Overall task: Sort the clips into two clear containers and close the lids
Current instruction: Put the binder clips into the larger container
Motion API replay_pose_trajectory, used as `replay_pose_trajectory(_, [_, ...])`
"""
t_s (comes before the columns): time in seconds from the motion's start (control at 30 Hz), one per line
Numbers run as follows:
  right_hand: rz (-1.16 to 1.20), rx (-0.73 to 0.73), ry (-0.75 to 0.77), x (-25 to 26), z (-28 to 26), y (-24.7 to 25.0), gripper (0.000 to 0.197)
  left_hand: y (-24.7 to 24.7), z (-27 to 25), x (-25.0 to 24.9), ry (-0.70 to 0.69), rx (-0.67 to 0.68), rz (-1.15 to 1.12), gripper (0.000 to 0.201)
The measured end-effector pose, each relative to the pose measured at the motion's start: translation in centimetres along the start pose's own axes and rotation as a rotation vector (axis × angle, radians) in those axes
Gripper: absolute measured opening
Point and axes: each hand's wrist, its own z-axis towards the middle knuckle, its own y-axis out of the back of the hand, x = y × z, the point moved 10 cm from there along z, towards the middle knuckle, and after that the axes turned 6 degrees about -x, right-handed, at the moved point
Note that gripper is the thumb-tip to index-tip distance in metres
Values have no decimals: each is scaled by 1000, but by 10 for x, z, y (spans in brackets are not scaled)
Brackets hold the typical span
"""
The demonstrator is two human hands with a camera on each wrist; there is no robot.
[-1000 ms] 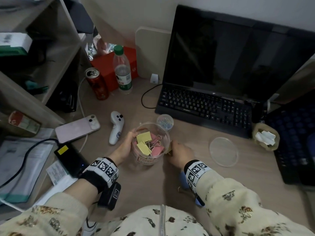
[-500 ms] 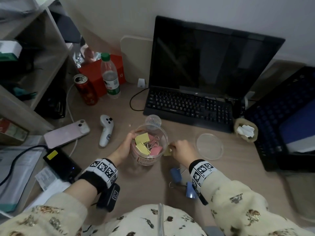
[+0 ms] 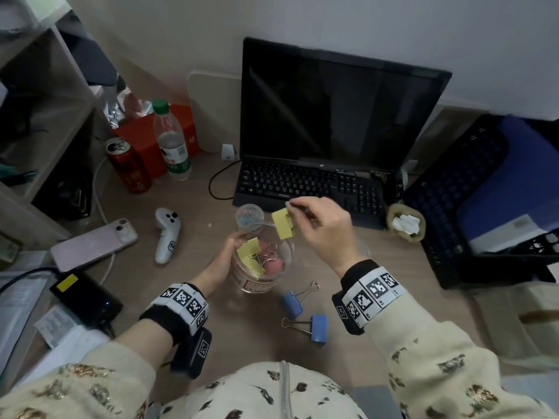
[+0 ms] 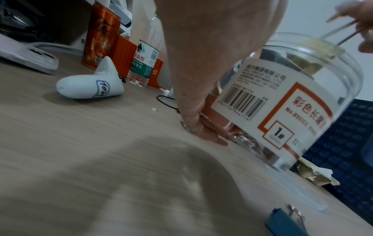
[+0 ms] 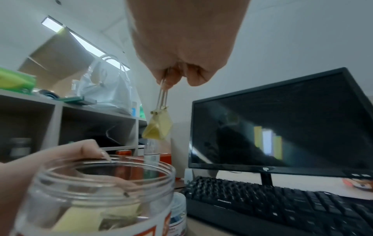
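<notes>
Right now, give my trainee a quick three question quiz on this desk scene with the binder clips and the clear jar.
1. True or false: the right hand pinches the yellow binder clip by its wire handles, above the open clear jar.
2. How many blue binder clips lie on the desk beside the jar?
A. none
B. two
C. four
3. Fill in: the left hand holds the ____ steady.

Key:
1. True; the clip hangs from the fingers, not yet inside.
2. B; one blue binder clip lies nearer the jar, the other blue clip nearer the person.
3. Jar.
</notes>
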Motion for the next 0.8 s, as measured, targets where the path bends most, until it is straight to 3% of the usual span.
replay_pose_trajectory(0.13, [-72,231,161,23,-17,-35,20,-11,-4,-3,-7,26,33,73])
replay_pose_trajectory(0.23, [-173,388,263,30,-33,-59,22,-19,-8,-13,-27,25,69,42])
replay_pose_trajectory(0.3, [-222,495,274,32,-43,-72,27,-25,-10,-18,-40,23,76,34])
replay_pose_trajectory(0.43, [-274,798,55,17,-56,-94,24,-30,-14,-25,-72,34,42,33])
replay_pose_trajectory(0.5, [-269,890,-41,10,-60,-94,26,-28,-12,-23,-61,37,48,50])
replay_pose_trajectory(0.57, [-295,942,-38,8,-62,-94,22,-26,-8,-16,-45,39,55,73])
replay_pose_trajectory(0.8, [-338,1143,-36,-7,-90,-102,32,-24,-5,-7,-21,32,74,72])
